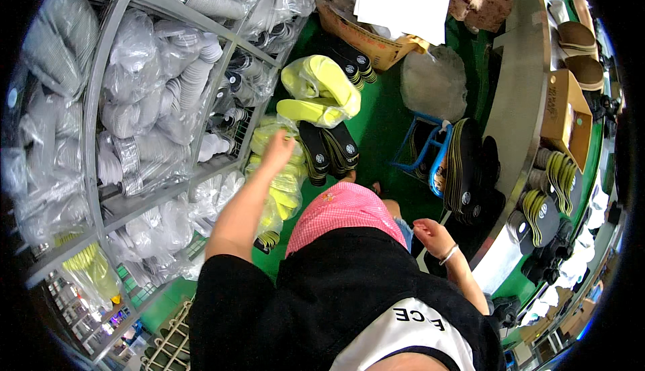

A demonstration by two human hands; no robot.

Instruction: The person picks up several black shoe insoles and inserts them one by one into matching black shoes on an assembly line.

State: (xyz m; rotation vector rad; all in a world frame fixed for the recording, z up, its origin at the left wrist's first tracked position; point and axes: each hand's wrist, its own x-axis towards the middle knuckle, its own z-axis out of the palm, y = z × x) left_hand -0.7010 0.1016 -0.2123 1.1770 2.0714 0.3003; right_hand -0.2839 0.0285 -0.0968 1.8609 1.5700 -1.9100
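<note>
My left hand is stretched out over yellow-green insoles packed in clear plastic. Its fingers look loosely bent and I see nothing held in them. Just beyond it lies a larger bag of yellow-green insoles, and beside it stand stacks of black insoles with yellow-green edges. My right hand, with a pale band at the wrist, hangs near my right side. Its fingers are slightly curled around nothing. Close to this hand stands a tall stack of black insoles beside a blue-framed stool.
Grey metal shelving on the left holds bagged stacks of grey insoles. A cardboard box with white sheets stands ahead. On the right runs a long bench with an open carton and more insoles. The floor is green.
</note>
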